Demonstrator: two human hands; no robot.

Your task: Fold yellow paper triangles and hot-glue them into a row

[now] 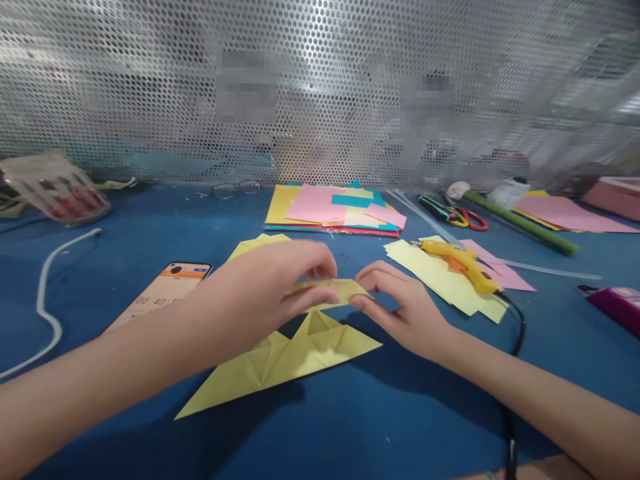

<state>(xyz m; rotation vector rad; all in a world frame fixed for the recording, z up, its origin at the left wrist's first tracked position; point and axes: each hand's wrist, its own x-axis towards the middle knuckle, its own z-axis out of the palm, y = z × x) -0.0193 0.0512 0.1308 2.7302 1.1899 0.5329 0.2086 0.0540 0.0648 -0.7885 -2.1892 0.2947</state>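
Between my two hands a folded strip of yellow paper is held up above the table. My left hand pinches its left end between thumb and fingers, and my right hand pinches the right end. Below them lies a larger sheet of folded yellow paper with creased, raised peaks and a long pointed left corner; my left hand and forearm cover part of it. More yellow paper shows behind my left hand, mostly hidden by it.
A phone lies left, partly under my forearm, near a white cable. Coloured paper is stacked behind. Right are a yellow glue gun on pale yellow sheets, scissors and a green stick. A perforated metal panel stands at the back.
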